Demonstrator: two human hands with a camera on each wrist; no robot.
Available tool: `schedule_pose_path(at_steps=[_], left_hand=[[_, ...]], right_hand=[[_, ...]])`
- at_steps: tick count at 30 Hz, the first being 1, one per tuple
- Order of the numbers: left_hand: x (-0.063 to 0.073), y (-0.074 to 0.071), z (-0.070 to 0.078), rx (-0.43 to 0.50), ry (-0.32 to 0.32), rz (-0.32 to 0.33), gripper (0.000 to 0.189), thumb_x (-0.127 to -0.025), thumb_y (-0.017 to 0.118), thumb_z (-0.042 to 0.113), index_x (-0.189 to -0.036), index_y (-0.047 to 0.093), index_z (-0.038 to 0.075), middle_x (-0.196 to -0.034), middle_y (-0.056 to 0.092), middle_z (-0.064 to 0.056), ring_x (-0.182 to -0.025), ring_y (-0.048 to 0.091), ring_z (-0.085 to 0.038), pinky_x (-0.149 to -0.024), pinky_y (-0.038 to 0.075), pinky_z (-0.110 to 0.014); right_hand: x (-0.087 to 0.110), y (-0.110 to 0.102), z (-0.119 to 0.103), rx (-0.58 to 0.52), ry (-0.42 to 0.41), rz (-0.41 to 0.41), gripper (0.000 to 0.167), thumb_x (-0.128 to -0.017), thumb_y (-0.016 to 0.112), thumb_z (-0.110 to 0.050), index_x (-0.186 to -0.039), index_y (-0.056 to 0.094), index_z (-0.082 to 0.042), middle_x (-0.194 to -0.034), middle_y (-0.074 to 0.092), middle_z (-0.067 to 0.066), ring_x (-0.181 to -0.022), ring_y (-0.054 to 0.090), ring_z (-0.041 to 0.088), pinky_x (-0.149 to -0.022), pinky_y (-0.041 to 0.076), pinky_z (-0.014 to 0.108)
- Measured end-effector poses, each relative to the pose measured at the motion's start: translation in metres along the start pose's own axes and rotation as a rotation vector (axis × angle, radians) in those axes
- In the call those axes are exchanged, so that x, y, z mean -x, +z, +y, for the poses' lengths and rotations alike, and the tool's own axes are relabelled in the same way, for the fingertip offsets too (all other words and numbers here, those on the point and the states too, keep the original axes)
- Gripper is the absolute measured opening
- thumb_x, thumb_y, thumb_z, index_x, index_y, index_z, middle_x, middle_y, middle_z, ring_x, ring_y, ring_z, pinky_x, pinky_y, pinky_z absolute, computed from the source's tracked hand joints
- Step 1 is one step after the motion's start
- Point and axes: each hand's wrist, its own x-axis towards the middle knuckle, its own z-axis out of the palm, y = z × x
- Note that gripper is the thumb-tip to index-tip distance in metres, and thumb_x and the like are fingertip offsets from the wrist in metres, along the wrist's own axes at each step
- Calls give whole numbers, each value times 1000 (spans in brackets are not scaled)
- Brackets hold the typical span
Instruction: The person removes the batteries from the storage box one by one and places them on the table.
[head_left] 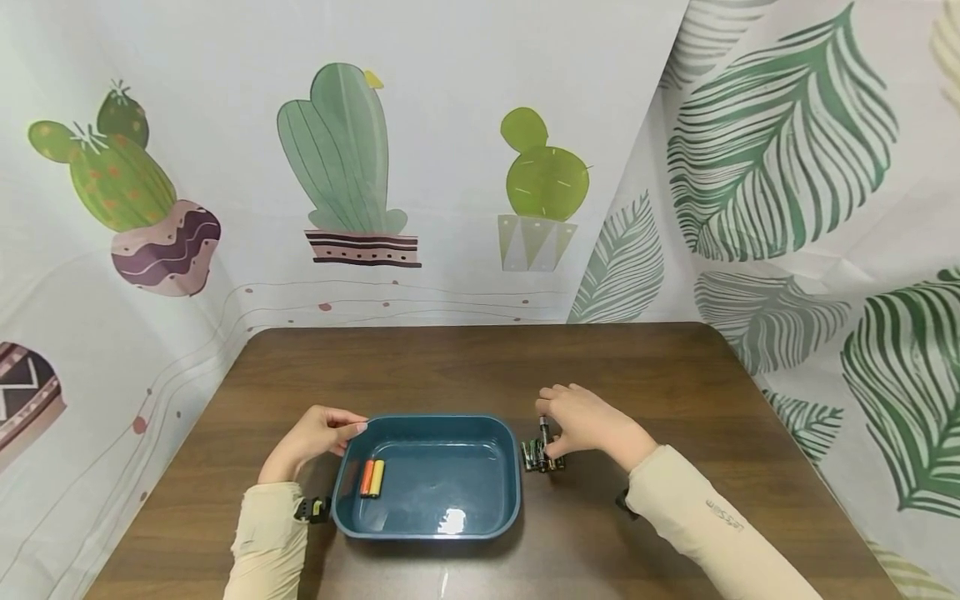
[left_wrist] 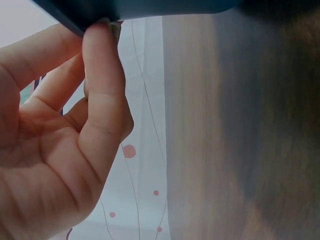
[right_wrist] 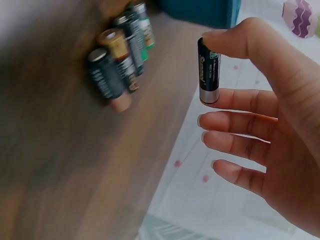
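Note:
My left hand (head_left: 318, 437) pinches the far left corner of a blue plastic tray (head_left: 427, 535) between thumb and fingers; the left wrist view shows the grip from below on the tray (left_wrist: 165, 7). Inside the tray, at its left, an orange battery (head_left: 367, 478) and a yellow battery (head_left: 377, 479) lie side by side. My right hand (head_left: 588, 419) holds a black battery (right_wrist: 209, 72) by its two ends, thumb on one and index finger on the other. Below it a row of several batteries (head_left: 531, 455), dark, green and copper-coloured, lies right of the tray.
A brown wooden table (head_left: 637, 367) carries everything. Behind it hangs a white cloth (head_left: 457, 167) printed with cacti and leaves. In the right wrist view the battery row (right_wrist: 115, 42) lies close to the tray's side (right_wrist: 200, 12).

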Motion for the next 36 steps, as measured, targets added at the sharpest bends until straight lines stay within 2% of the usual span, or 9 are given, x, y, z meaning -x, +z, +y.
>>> schedule_pose_path(at_steps=[3, 6, 11, 14, 21, 28, 36], left_hand=[[0, 0, 1, 6, 5, -3, 25, -89, 69, 14, -105, 71, -5, -84, 68, -7, -66, 60, -19, -63, 56, -35], [-1, -1, 1, 1, 18, -9, 25, -89, 69, 14, -105, 70, -6, -85, 68, -8, -65, 59, -18, -62, 56, -35], [-2, -1, 2, -2, 12, -8, 25, -89, 69, 14, -105, 71, -5, -85, 69, -8, -66, 59, -18, -62, 56, -35], [-2, -1, 2, -2, 3, -5, 25, -89, 69, 15, -106, 71, -4, -85, 69, -7, -67, 60, -18, -62, 56, -35], [-2, -1, 2, -2, 1, -5, 25, -89, 69, 15, -106, 71, -4, -88, 69, -9, -69, 63, -18, -63, 56, -35], [-2, -1, 1, 5, 4, -10, 24, -90, 68, 13, -106, 71, -5, -85, 69, -8, -67, 63, -18, -62, 56, -35], [-2, -1, -2, 1, 15, -9, 24, -90, 68, 13, -105, 71, -5, -86, 69, -9, -66, 60, -18, -63, 56, -35]], right_hand=[[6, 4, 7, -37, 49, -40, 43, -67, 83, -32, -99, 67, -8, -102, 61, 7, -99, 58, 31, -91, 44, 56], [12, 9, 12, -62, 72, -55, 45, -67, 84, -29, -102, 67, -6, -103, 61, 8, -102, 58, 35, -93, 42, 60], [16, 18, 21, -42, 56, -36, 41, -64, 84, -25, -97, 66, -8, -90, 57, 0, -85, 56, 24, -79, 48, 48], [18, 22, 24, -37, 53, -38, 40, -63, 84, -24, -95, 66, -8, -90, 58, 0, -83, 55, 23, -75, 48, 44], [22, 32, 26, -71, 92, -83, 44, -63, 83, -23, -101, 67, -5, -115, 62, 19, -102, 59, 36, -90, 45, 56], [23, 38, 25, -74, 106, -95, 44, -64, 85, -25, -100, 67, -6, -114, 63, 18, -100, 59, 34, -87, 47, 52], [25, 40, 23, -106, 145, -130, 48, -67, 84, -25, -107, 67, -4, -124, 58, 23, -115, 54, 41, -95, 40, 60]])
